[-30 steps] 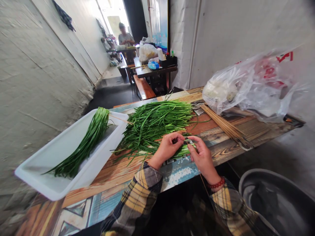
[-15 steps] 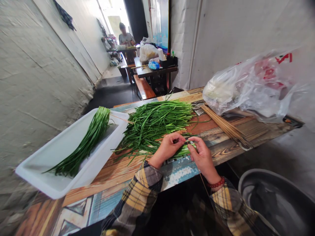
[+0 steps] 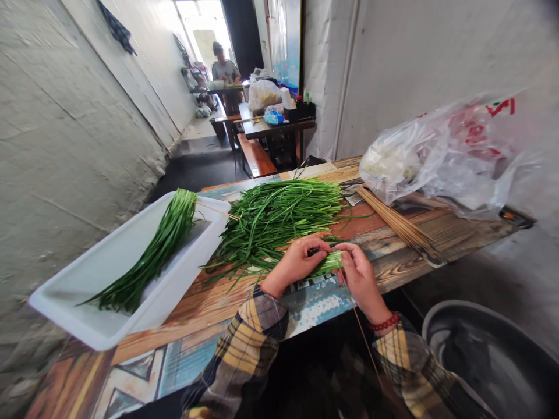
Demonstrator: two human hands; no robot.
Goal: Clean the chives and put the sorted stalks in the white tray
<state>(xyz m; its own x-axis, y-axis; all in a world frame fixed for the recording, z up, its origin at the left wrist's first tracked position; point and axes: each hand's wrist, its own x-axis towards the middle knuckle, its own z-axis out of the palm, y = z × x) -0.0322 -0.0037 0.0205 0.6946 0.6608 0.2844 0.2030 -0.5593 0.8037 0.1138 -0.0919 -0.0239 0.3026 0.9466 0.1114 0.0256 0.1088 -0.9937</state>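
Observation:
My left hand (image 3: 301,259) is closed around a small bunch of garlic chives (image 3: 328,263), whose pale cut ends point right. At those ends, the fingers of my right hand (image 3: 360,276) pinch close to a thin bamboo skewer (image 3: 358,317) that slants down toward my lap. Its tip is hidden by the stems and fingers. A big pile of loose chives (image 3: 279,212) lies just beyond my left hand. In the white tray (image 3: 56,291) at left rests a skewered bunch of chives (image 3: 152,256), its skewer sticking out over the tray's right rim.
Loose bamboo skewers (image 3: 395,224) lie on the wood-patterned table (image 3: 187,308) at right. Behind them sits a clear plastic bag (image 3: 441,154). A grey tub (image 3: 480,355) stands below the table's right side. Far back, a person (image 3: 225,68) sits at another table.
My right hand has shifted slightly, and its fingers have closed more over the chive ends. More of the skewer shows below it. The pile and tray contents look unchanged.

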